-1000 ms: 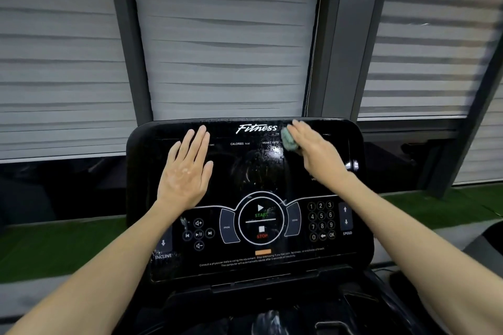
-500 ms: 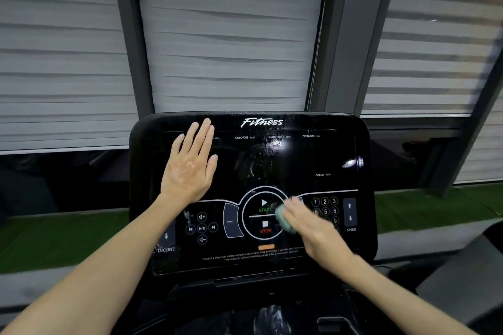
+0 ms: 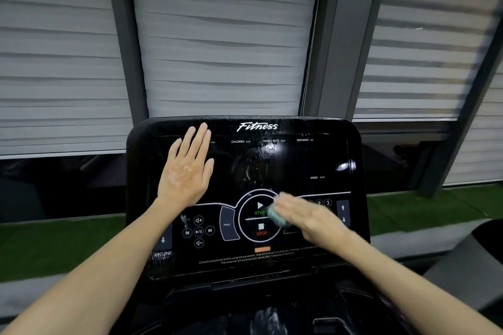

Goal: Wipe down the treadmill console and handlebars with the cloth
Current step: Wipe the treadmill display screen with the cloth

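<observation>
Left hand (image 3: 185,171) laid flat on console (image 3: 299,160) upper-left corner, fingers straight, together. Green cloth (image 3: 277,217) pressed on START/STOP dial (image 3: 260,229), lower centre, under right hand (image 3: 313,221); motion-blurred, grip cannot be told.

Blocked at the console's (image 3: 340,149) upper-left corner by flat left hand (image 3: 187,171), at centre by right hand (image 3: 310,220) and cloth (image 3: 277,218); open upper right.

Grey slatted blinds (image 3: 223,35), dark window frames (image 3: 330,35), green turf strip (image 3: 424,207)
</observation>
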A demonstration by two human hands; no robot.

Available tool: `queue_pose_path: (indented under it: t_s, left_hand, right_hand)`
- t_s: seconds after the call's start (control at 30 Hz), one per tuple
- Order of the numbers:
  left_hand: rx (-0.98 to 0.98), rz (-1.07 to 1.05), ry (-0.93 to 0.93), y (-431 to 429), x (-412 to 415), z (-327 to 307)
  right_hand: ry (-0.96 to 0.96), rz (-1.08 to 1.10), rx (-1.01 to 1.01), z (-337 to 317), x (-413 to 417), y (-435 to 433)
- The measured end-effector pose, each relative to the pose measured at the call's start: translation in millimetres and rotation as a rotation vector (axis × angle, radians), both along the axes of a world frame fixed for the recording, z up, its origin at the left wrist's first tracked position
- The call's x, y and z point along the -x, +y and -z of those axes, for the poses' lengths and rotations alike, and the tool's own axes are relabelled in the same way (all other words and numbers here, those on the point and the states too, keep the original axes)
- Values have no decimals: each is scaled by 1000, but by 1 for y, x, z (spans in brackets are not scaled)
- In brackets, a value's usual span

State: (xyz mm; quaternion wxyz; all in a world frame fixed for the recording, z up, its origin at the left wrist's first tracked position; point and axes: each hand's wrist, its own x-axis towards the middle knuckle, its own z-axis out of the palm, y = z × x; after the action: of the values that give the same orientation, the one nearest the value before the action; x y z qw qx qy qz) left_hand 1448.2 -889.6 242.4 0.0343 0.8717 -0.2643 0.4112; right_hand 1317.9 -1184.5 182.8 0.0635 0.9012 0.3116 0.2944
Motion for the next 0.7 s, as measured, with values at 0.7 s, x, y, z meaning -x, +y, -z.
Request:
queue_pose_path:
  t_s: [0.7]
  left_hand:
    - [14, 14, -14, 0, 0, 1]
  right_hand:
    - [84, -97, -52, 59, 22, 24]
